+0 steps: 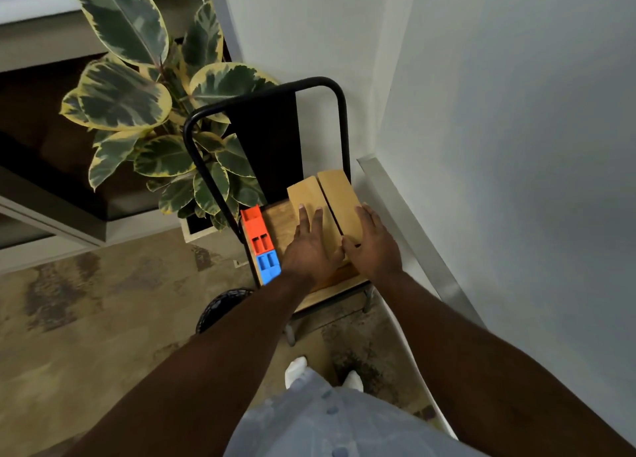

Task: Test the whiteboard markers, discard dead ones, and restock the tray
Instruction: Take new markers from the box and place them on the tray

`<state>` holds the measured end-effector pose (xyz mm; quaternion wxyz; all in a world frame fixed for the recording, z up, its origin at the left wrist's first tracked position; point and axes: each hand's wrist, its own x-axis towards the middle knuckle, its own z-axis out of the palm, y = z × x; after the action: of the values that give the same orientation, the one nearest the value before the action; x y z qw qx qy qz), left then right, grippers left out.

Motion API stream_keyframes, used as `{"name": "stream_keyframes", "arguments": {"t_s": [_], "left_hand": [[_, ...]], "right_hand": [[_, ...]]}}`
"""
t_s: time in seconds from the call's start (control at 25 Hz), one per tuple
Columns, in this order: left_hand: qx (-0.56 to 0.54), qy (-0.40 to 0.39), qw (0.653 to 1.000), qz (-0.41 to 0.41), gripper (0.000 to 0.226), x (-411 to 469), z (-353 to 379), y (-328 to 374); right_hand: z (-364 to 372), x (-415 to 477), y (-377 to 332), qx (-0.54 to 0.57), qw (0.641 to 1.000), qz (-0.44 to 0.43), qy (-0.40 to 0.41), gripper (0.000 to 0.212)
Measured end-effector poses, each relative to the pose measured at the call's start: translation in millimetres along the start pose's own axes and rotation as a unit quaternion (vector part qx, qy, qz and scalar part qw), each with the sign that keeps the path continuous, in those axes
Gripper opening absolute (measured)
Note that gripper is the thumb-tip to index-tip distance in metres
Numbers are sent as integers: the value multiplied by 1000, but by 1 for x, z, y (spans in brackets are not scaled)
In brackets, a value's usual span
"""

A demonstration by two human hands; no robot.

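Tan cardboard box (pixel 330 198); orange-and-blue tray (pixel 260 243); black chair frame (pixel 196 153); green leaves edged yellow on plant (pixel 127 95); mottled beige floor (pixel 86 319).

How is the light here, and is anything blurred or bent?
In the head view the light is dim and even, without glare; the left hand and right hand on the cardboard box are a little soft; the metal ledge leans and bows from the wide lens.

A single head-worn, wide-angle camera looks steeply down from above. It faces a chair (pixel 275 224) against the wall (pixel 481 112), close by.
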<state>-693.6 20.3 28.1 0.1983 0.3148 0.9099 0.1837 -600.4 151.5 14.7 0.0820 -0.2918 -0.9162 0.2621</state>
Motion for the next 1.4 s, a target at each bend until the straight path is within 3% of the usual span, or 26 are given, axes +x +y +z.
{"name": "stream_keyframes", "arguments": {"t_s": [0.2, 0.4, 0.56, 0.76, 0.92, 1.12, 1.32, 1.4], "left_hand": [[61, 9, 998, 11, 92, 3, -8, -4], [205, -15, 963, 175, 69, 18, -16, -7], [238, -35, 948, 207, 58, 21, -25, -3], [197, 102, 946, 236, 40, 18, -37, -5], [198, 191, 937, 214, 37, 16, -53, -20], [252, 95, 959, 94, 42, 16, -57, -43], [106, -64, 992, 18, 48, 19, -29, -57], [105, -75, 992, 3, 51, 19, -24, -53]], "right_hand": [[0, 2, -5, 19, 1000, 10, 7, 63], [-7, 7, -9, 45, 995, -1, 85, 45], [-11, 14, -4, 7, 992, 0, 125, 45], [-13, 16, 13, -184, 981, 22, 63, 58], [-6, 10, 22, -239, 969, 50, 25, 63], [1, 10, 25, -227, 971, 73, -9, 69], [1, 9, 21, -146, 982, 95, -67, 70], [-1, 7, 21, -137, 983, 99, -79, 70]]}}
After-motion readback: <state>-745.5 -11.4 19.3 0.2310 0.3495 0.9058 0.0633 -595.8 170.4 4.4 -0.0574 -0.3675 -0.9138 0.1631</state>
